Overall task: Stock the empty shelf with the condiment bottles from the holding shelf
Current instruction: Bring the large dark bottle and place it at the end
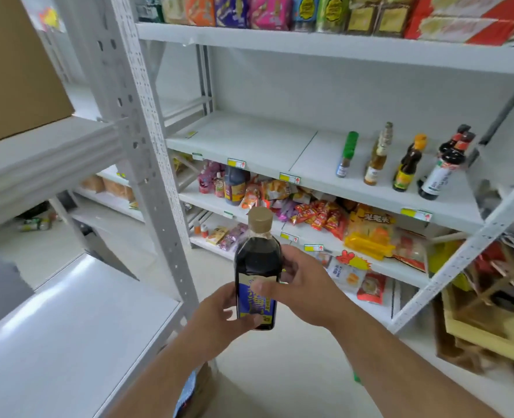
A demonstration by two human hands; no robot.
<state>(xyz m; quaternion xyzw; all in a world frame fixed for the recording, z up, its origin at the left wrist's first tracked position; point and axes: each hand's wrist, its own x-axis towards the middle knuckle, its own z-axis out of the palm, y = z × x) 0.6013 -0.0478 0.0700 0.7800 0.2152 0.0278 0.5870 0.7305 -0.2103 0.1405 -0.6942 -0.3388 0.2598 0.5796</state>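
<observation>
Bottle (pixel 257 268) held upright between left hand (pixel 219 315) and right hand (pixel 304 288), in front of shelf (pixel 249 140). Four bottles (pixel 406 161) stand at shelf's right end, near front edge.

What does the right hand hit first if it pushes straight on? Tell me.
Likely the snack packets on the shelf under the half-stocked shelf. The right hand, gripping the dark sauce bottle with the left hand, points that way; depth is unclear.

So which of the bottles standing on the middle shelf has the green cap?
The small bottle at the left end of the row; its tall green cap stands out, while its neighbours on the shelf have metallic, orange or dark caps.
</observation>
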